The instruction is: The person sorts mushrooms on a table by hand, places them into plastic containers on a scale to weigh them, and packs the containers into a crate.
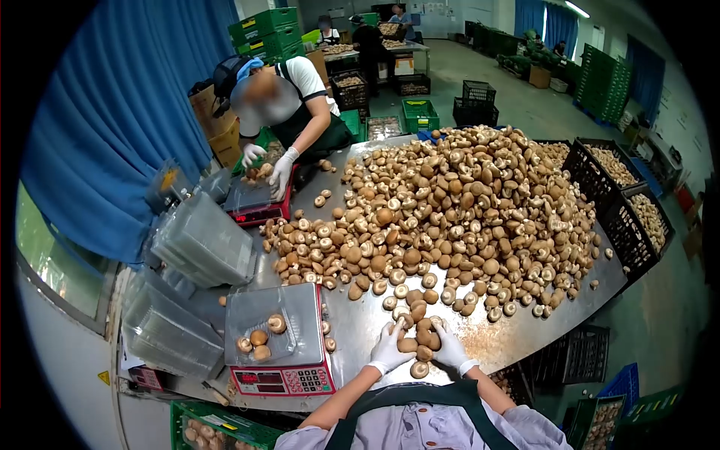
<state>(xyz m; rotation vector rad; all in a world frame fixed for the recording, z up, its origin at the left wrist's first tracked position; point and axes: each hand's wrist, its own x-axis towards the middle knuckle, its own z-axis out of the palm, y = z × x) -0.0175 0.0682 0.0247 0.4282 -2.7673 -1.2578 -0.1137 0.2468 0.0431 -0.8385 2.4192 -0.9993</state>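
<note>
At the table's near edge, my white-gloved left hand (391,348) and right hand (451,348) are cupped around a cluster of brown-capped mushrooms (424,337). The fingers of both hands curl against the mushrooms from either side; some fingertips are hidden. One mushroom (419,370) lies just below the cluster, between my wrists. To the left, a red-and-white digital scale (279,379) carries a clear plastic tray (289,324) with a few mushrooms in it. Beyond my hands rises a large heap of mushrooms (457,202).
Stacks of clear plastic trays (206,240) stand along the left edge. Across the table a co-worker (300,105) in white gloves handles mushrooms over another red scale (259,214). Black crates of mushrooms (641,217) stand at the right; a green crate (217,431) sits below left.
</note>
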